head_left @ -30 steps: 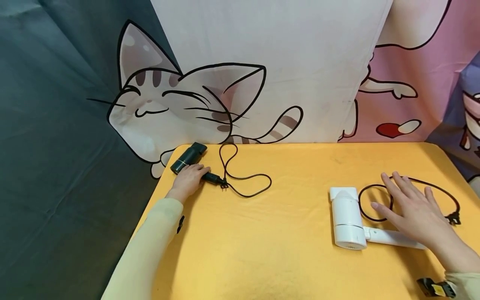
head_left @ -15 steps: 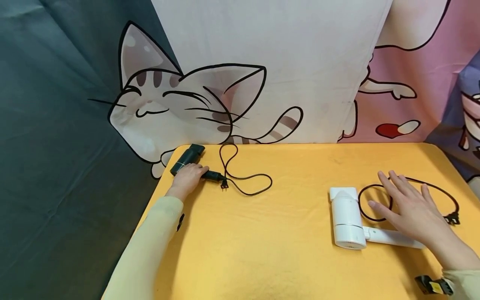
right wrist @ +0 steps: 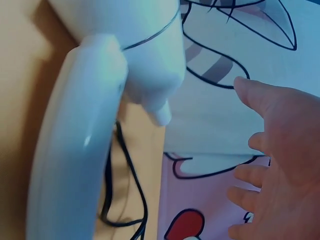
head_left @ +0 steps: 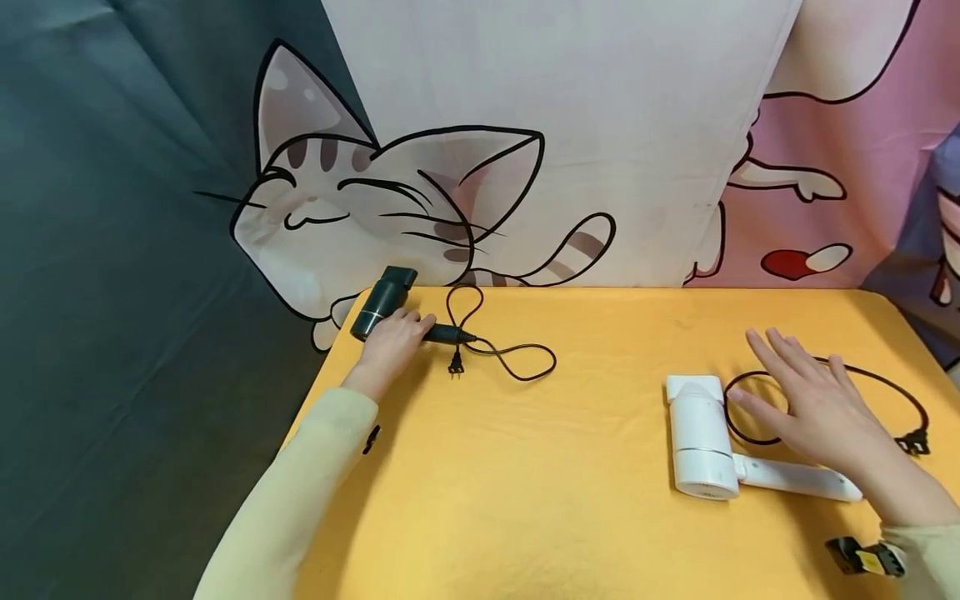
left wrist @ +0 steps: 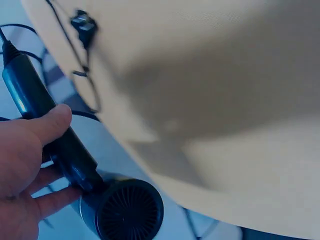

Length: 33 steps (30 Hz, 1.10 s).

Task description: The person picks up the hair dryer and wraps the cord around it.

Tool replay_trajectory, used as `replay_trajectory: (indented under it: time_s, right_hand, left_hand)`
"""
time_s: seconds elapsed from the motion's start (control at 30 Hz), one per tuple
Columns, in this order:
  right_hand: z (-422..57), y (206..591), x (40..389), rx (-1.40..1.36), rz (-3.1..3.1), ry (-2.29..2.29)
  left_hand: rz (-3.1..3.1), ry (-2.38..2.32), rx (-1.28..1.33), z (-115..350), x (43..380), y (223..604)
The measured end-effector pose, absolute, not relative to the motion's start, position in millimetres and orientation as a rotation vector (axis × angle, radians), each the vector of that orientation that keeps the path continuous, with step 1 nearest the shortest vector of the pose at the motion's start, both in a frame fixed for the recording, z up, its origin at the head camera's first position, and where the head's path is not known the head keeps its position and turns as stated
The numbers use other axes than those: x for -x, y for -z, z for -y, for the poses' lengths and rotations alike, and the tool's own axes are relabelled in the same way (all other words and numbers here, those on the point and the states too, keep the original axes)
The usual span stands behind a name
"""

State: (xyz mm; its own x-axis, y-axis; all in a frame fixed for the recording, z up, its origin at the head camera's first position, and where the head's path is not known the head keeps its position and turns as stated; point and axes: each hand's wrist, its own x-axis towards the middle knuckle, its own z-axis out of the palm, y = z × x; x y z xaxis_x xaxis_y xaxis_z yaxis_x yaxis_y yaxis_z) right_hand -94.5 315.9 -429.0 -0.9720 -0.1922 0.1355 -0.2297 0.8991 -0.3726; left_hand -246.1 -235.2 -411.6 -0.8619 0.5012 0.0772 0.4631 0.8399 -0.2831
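Observation:
My left hand (head_left: 392,343) grips the handle of a dark green hair dryer (head_left: 382,302) at the table's far left corner. Seen from the left wrist, thumb and fingers wrap round the handle of that dryer (left wrist: 30,90), and its round vented end faces the camera. The dryer appears raised off the table, its black cord and plug (head_left: 456,363) trailing to the right. Fingers spread, my right hand (head_left: 821,408) hovers near a white hair dryer (head_left: 701,437) lying on its side. In the right wrist view a gap separates this hand (right wrist: 287,150) from the white handle (right wrist: 75,150).
A yellow cloth covers the table (head_left: 555,467). The white dryer's black cord (head_left: 877,373) loops behind the right hand, ending in a plug (head_left: 913,442). A cartoon cat curtain (head_left: 645,108) hangs along the far edge.
My left hand has lifted the dark green hair dryer slightly and shifted it rightward; its cord and plug moved along. The right hand has drifted a little to the left, still spread. The view turned slightly.

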Motion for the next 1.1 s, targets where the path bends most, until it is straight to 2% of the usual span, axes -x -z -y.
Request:
replay_trajectory:
  time_s: [0.37,0.8,1.1]
  right_hand:
    - [-292.3,407.0,110.1,-0.477,2.951,-0.774]
    - [-240.5,377.1,133.3,-0.651,2.976,-1.015]
    - [-206.3,370.1,152.1,-0.761,2.914,-1.387]
  left_hand:
    - [2.647,-0.427,0.836,171.4,219.1,380.5]
    - [2.456,-0.539,0.83,112.9,190.4,368.4]
    - [2.381,-0.585,0.798,83.4,170.4,360.9]
